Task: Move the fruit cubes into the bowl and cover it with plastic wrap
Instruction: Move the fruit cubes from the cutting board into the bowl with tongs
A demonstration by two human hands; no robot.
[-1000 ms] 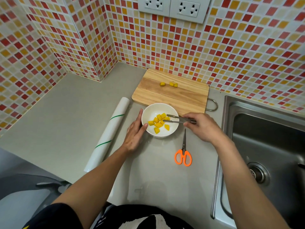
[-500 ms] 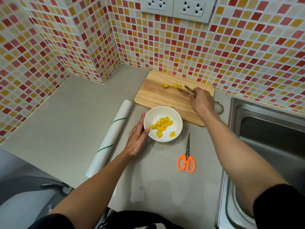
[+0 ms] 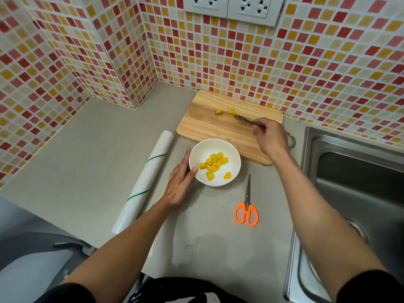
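Right hand (image 3: 271, 138) — tongs (image 3: 248, 120) at board cubes (image 3: 231, 111)

no readable text, labels, brands or numbers anywhere in view

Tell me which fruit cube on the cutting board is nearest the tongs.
The right cube, touching the tongs' tip; the left cube lies apart.

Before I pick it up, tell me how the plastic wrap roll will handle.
The plastic wrap roll is a long smooth cylinder lying flat, so it will likely roll if nudged sideways. It looks glossy, so probably slippery. Probably light and fairly stiff.
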